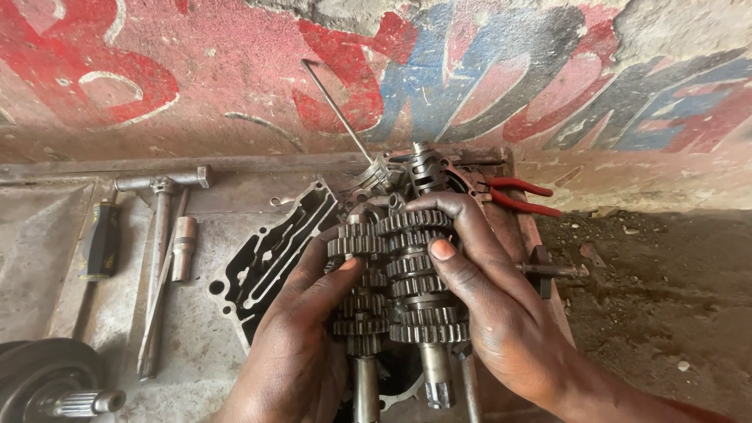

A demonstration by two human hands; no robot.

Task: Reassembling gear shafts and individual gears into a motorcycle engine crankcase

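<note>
Both hands clasp a pair of gear shafts [395, 290] side by side: the left hand [294, 345] wraps the left shaft, the right hand [486, 305] the right. Their long axes run toward the wall, splined ends nearest the person. They seem to sit over the engine case [270, 254]; pliers [517, 196] lie beyond.

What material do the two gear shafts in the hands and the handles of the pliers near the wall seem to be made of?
Gear shafts: probably steel, grey and oily, with machined teeth and dull metallic shine. Left hand and right hand grip them together. Pliers handles: apparently red plastic or rubber coating, smooth and matte; the metal beneath is not visible.
</note>
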